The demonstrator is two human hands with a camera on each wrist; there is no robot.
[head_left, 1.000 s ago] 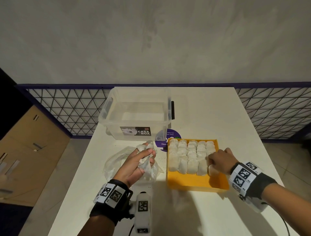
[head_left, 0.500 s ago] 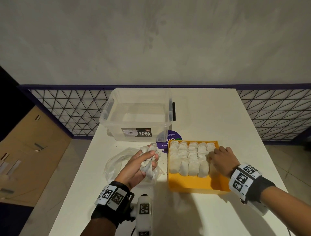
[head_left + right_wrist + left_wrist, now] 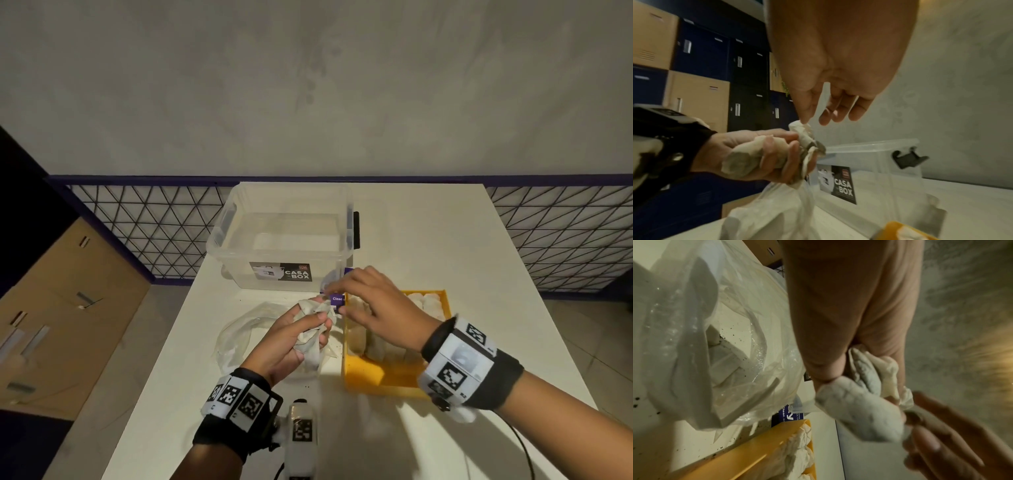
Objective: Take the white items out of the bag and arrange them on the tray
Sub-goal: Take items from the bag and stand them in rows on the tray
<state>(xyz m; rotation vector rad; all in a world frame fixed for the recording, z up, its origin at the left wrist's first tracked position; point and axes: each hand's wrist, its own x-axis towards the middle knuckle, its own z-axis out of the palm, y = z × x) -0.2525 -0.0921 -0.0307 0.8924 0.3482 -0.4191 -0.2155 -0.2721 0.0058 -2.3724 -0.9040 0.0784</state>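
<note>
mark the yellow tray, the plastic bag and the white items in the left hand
yellow tray (image 3: 364,374): head view, bare floor at its near-left corner.
plastic bag (image 3: 694,340): left wrist view, crumpled clear wall.
white items (image 3: 742,158): right wrist view, bundle end below the left hand's fingers.

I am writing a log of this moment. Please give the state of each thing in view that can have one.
Crumpled white items: bunched in the left hand, above the bag.
Right hand: open, fingertips at the bundle's top.
Clear plastic bag: open, lying on the white table.
Yellow plastic tray: partly filled with white items in rows.
Clear plastic storage box: lidless, upright.
</note>
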